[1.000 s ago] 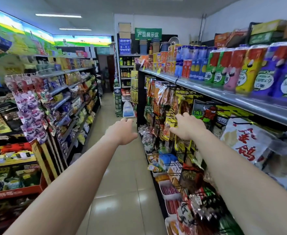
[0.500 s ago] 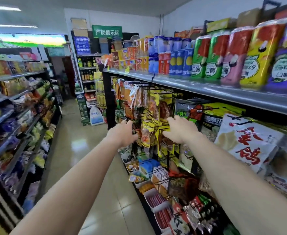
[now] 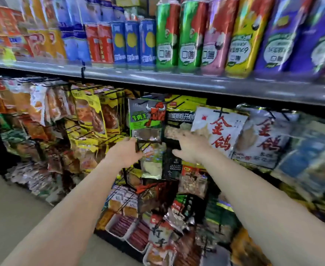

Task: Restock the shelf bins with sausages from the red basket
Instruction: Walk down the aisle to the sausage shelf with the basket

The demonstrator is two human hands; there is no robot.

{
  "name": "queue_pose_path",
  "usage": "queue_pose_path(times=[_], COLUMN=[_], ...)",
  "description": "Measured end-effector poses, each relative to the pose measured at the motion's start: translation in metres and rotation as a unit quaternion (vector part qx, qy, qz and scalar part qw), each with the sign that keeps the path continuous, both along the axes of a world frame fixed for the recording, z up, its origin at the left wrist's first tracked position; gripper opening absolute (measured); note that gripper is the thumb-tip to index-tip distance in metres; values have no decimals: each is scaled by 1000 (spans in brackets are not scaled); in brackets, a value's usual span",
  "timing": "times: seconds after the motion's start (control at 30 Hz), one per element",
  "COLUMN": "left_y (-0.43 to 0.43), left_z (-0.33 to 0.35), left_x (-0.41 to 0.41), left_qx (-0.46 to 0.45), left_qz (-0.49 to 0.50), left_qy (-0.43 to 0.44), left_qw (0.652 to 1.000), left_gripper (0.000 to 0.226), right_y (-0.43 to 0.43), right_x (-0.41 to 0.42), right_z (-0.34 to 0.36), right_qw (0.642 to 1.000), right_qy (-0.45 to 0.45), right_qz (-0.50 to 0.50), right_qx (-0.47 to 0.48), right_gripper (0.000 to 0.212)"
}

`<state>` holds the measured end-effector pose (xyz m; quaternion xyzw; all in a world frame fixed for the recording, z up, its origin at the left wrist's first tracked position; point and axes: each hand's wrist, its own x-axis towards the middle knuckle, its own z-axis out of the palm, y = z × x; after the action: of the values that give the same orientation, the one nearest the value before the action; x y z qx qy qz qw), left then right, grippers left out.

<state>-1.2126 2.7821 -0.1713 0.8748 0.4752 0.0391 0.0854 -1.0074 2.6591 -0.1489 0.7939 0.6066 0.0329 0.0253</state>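
Note:
Two white shelf bins [image 3: 113,225] of red sausages [image 3: 138,236] sit low on the shelf, below my arms. The red basket is out of view. Both arms reach toward the hanging snack packets. My left hand [image 3: 126,153] hovers just under a green beef-jerky packet [image 3: 147,117], fingers loosely curled, with nothing plainly held. My right hand [image 3: 191,148] is level with it, in front of a dark packet [image 3: 172,166], fingers pointing left and also holding nothing. The picture is blurred by motion.
A grey metal shelf [image 3: 196,83] above carries rows of tall snack cans [image 3: 167,35]. Wire pegs with hanging bags [image 3: 88,112] fill the rack; white bags with red characters [image 3: 219,131] hang on the right. The tiled aisle floor [image 3: 13,208] lies at lower left.
My view has swung right from the aisle to face the shelf close up. Both hands have come nearer to the hanging packets and closer together.

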Motion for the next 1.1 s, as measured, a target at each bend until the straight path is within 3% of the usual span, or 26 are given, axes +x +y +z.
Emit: queue_pose_path(times=[0.13, 0.4, 0.63, 0.77, 1.1], left_y=[-48, -224, -396, -425, -377], left_z=[-8, -16, -65, -93, -161], left_x=[59, 188, 276, 294, 308], left_qx=[-32, 8, -25, -37, -26], left_qz=[-85, -193, -245, -260, -319], left_qy=[2, 7, -3, 59, 79], left_qw=[996, 981, 969, 963, 944], left_gripper=[75, 74, 69, 69, 65], right_y=[-78, -282, -459, -488, -462], right_x=[43, 142, 212, 222, 222], right_z=[-2, -23, -84, -113, -182], right_qw=[998, 984, 984, 977, 940], right_qy=[-9, -13, 27, 75, 138], right_qz=[-69, -175, -179, -200, -309], right_qx=[3, 10, -5, -24, -40], right_gripper=[74, 68, 69, 62, 69])
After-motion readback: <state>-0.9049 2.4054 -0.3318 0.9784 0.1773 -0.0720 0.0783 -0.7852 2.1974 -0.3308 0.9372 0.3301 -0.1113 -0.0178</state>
